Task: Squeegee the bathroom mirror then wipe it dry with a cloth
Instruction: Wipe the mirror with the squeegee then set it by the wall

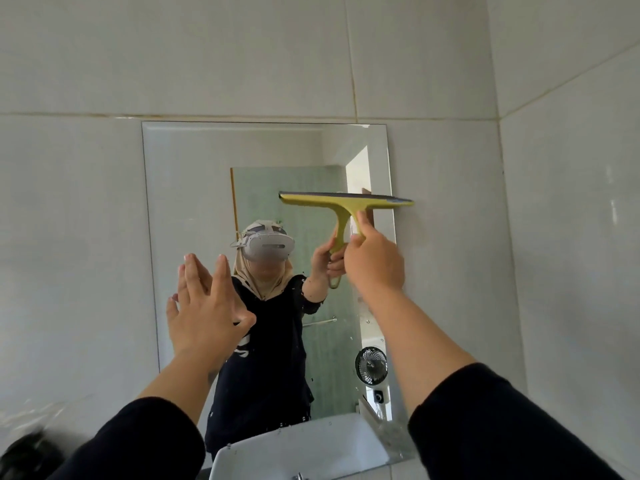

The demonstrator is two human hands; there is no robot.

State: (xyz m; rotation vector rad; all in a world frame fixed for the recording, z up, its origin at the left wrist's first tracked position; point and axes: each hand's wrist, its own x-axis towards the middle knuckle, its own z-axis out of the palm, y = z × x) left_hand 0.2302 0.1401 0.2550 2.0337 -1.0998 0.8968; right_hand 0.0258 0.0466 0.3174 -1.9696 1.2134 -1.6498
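Note:
A rectangular mirror point(194, 188) hangs on the tiled wall ahead, with water drops on its lower right part. My right hand point(375, 261) grips the handle of a yellow-green squeegee point(343, 200). Its blade lies level against the glass at mid height, and its right end reaches past the mirror's right edge. My left hand point(204, 306) is raised flat in front of the mirror's left side with fingers together and holds nothing. No cloth is in view.
A white basin point(311, 448) with a tap sits under the mirror. Grey wall tiles surround it, with a corner wall at the right. A dark object point(24, 452) lies at the lower left. The mirror reflects a person, a frosted door and a small fan.

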